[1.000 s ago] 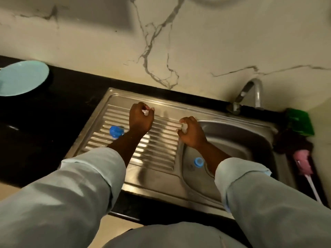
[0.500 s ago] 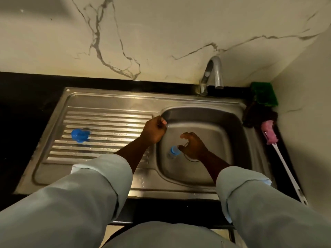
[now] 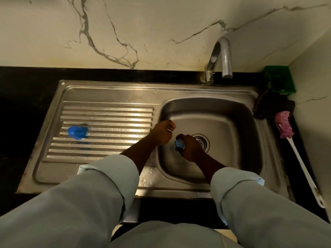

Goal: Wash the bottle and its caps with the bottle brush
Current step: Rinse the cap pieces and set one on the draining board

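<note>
While right hand [image 3: 191,149] grips bottle [image 3: 179,143], left hand [image 3: 163,133] — fisted — pinches white piece [image 3: 169,129].

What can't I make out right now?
Head view, bottle: the right hand grips it and covers its body; only the blue top shows.
Head view, left hand: fingers curled; a white sliver, too small to name.
Head view, bottle brush: pink head blurred, bristles unreadable.

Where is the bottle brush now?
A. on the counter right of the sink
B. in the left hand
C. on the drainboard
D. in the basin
A: the bottle brush lies on the black counter right of the sink, untouched.
</note>
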